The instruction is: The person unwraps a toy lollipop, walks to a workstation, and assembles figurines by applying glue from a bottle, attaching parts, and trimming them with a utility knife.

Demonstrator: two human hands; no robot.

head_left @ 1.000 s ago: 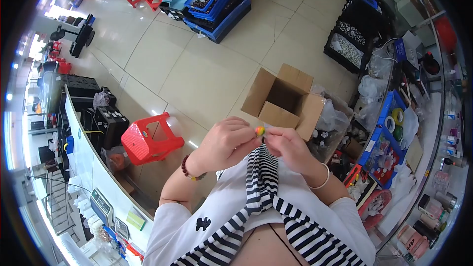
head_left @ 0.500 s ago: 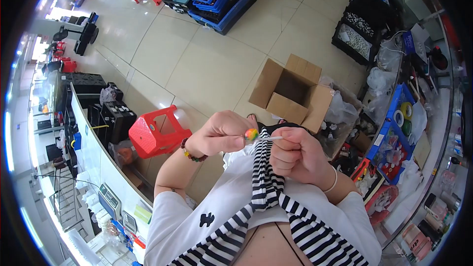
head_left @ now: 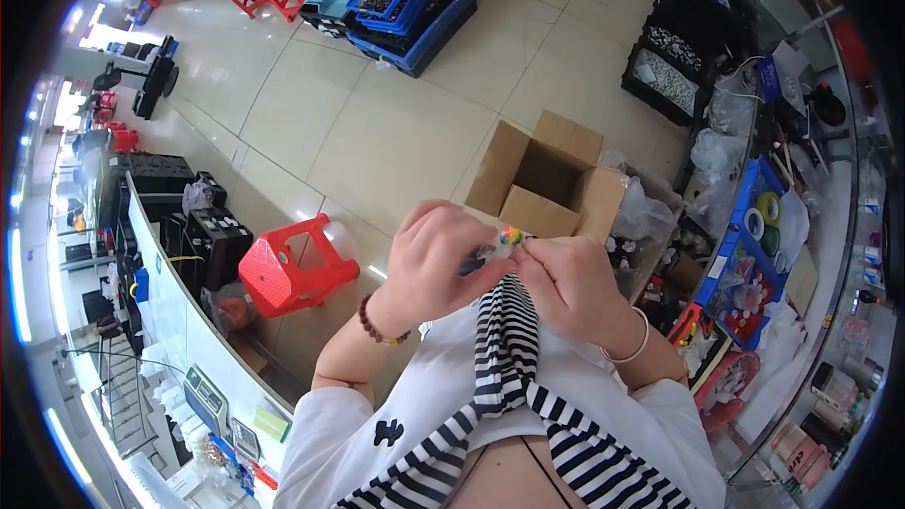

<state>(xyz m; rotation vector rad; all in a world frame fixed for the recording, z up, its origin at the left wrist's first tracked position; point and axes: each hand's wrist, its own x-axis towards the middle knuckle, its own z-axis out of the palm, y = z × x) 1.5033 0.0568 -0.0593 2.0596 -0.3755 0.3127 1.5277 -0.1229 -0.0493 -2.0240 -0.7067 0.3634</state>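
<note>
Held between hands, near striped scarf (head_left: pixel 506 339): small multicoloured ball (head_left: pixel 510 236). Closed on ball's underside, probably for steady hold: right hand (head_left: pixel 577 290). Curled beside clear film (head_left: pixel 490 253), likely for fine finger access: left hand (head_left: pixel 432 262); cannot tell whether gripping. Beyond: open carton (head_left: pixel 537 213).

I observe a red stool (head_left: pixel 283 269), a black-and-white striped scarf (head_left: pixel 502 339), a multicoloured ball (head_left: pixel 510 236), a white shirt (head_left: pixel 415 396) and a brown box (head_left: pixel 542 214).
</note>
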